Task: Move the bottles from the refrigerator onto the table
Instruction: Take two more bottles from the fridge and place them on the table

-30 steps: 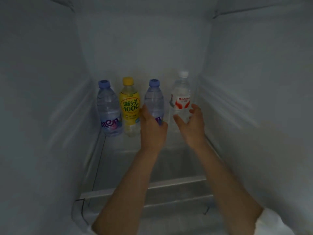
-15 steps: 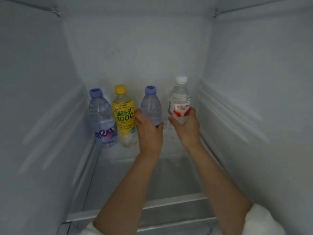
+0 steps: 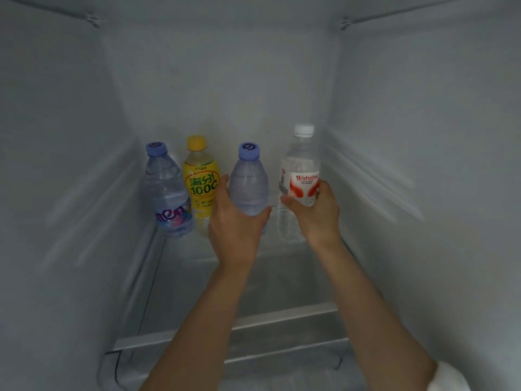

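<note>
Four bottles stand near the back of the refrigerator in my head view, all upright on the glass shelf. From left to right I see a clear bottle with a purple cap and a pink-and-blue label, a yellow drink bottle with a yellow cap, a second purple-capped clear bottle, and a taller clear bottle with a white cap and a red-and-white label.

My left hand is wrapped around the lower body of the second purple-capped bottle, with the thumb up its left side and the fingers curling around the right. That thumb sits just in front of the yellow drink bottle. Whether this bottle is touching the shelf I cannot tell, since my hand hides its base.

My right hand grips the white-capped bottle at label height, thumb across the front, fingers curled behind it. The lower part of that bottle shows below the thumb and reaches down to the shelf.

Both forearms reach in from the bottom of the view, and a white sleeve shows at the lower right corner.
</note>
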The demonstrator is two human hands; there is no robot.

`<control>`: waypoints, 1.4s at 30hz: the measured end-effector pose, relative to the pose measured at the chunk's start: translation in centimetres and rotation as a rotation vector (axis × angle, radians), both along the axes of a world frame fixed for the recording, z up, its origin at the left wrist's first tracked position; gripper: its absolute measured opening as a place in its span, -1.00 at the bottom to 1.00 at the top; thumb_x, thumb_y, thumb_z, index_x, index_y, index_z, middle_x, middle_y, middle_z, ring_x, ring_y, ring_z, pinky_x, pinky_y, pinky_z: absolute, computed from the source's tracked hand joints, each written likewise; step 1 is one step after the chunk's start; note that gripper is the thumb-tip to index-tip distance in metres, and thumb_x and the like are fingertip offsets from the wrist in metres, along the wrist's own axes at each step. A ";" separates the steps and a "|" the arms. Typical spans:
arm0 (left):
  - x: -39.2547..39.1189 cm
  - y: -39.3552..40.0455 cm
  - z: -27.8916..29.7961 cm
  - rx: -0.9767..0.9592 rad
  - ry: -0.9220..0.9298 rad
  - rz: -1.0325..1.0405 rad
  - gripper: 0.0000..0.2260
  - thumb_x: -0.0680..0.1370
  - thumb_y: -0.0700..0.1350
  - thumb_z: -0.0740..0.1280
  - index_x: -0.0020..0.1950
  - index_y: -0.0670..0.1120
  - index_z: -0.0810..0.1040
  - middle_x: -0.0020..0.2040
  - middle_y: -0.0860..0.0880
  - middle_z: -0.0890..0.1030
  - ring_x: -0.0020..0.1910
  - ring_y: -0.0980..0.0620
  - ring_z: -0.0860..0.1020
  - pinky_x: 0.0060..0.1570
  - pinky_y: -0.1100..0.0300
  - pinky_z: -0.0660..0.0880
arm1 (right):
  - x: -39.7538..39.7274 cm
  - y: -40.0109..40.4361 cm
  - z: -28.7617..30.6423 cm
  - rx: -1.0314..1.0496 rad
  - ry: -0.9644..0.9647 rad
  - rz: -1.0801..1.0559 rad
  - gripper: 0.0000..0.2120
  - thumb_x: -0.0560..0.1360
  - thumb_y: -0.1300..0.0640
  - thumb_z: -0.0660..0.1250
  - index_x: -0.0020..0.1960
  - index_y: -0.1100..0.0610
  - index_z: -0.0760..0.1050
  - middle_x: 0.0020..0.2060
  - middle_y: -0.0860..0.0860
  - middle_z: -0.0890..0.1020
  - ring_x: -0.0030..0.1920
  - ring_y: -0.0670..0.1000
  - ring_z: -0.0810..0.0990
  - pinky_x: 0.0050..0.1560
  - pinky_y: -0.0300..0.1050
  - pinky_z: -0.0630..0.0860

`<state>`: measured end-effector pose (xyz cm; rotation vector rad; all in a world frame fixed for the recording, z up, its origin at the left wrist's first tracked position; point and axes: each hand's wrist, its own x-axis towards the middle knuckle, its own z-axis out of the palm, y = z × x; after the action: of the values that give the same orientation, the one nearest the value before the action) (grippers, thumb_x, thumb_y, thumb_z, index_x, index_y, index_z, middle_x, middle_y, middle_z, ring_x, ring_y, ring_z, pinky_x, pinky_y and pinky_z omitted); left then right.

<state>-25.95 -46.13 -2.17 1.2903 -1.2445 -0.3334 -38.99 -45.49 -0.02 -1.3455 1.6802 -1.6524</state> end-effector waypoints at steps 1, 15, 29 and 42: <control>0.2 0.7 0.4 -0.003 0.009 0.002 -0.25 0.17 0.23 0.43 0.33 0.03 0.41 0.10 -0.01 0.64 0.01 -0.06 0.62 -0.08 -0.04 0.59 | 0.0 0.6 0.1 -0.002 -0.002 0.003 -0.50 0.36 0.13 0.52 0.23 0.14 0.42 -0.01 -0.07 0.55 -0.05 -0.10 0.51 -0.28 -0.63 0.33; 4.1 13.8 1.0 -0.074 0.138 -0.326 -0.48 0.26 0.17 0.47 0.16 0.08 0.46 -0.02 0.12 0.61 -0.06 0.10 0.61 0.02 0.05 0.59 | 3.7 17.9 1.4 -0.040 -0.012 -0.154 -0.56 0.37 0.06 0.51 0.17 0.04 0.42 -0.07 -0.18 0.60 -0.08 -0.23 0.59 -0.15 -0.43 0.51; 5.6 30.8 -3.1 0.195 -0.060 -0.893 -0.38 0.19 -0.05 0.63 0.16 0.16 0.45 -0.05 0.28 0.60 -0.13 0.20 0.62 -0.08 -0.02 0.61 | 7.3 43.1 -5.0 0.146 -0.099 -0.647 -0.57 0.32 0.04 0.52 0.12 0.04 0.44 -0.07 -0.15 0.62 -0.05 -0.17 0.60 0.00 -0.17 0.53; -2.9 53.1 -10.1 0.301 -0.306 -1.369 -0.32 0.20 0.10 0.63 0.22 0.20 0.39 0.03 0.19 0.60 -0.03 0.16 0.60 -0.01 0.19 0.58 | 6.5 68.9 -11.1 0.387 -0.260 -1.003 -0.55 0.37 0.07 0.50 0.18 0.07 0.42 -0.06 -0.17 0.56 -0.02 -0.09 0.57 -0.11 -0.29 0.46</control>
<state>-28.84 6.93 -12.28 0.5196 -2.2804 -1.3538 -32.47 23.38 -11.09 -0.0356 2.5073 -1.6821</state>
